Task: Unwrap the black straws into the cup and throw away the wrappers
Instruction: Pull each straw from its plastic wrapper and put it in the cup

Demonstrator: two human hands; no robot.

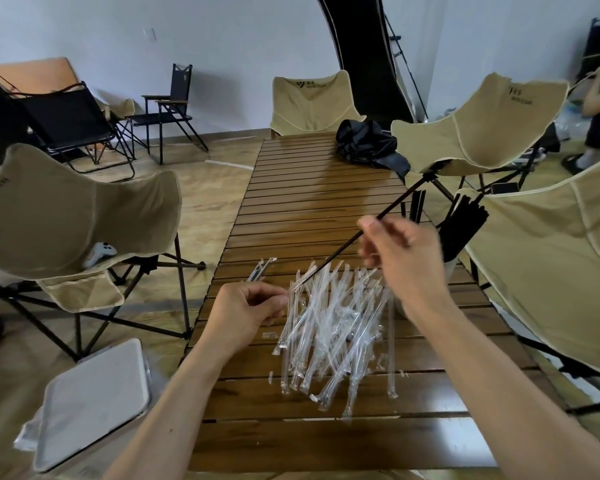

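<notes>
Tan chairs (pixel 312 102) stand around the wooden table (pixel 319 188), with a black bag (pixel 368 142) at the far end. The right hand (pixel 400 252) pinches a thin black straw (pixel 388 207). The left hand (pixel 253 306) pinches its clear wrapper (pixel 300 282), above a pile of wrappers (pixel 336 334). More straws stand bunched (pixel 463 221) behind the right hand.

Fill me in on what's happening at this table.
A person is unwrapping black straws. The right hand pinches a straw and draws it from a wrapper that the left hand holds. Bare straws stand in a cup at the right edge of the table; a pile of clear wrappers lies between the arms.
</notes>
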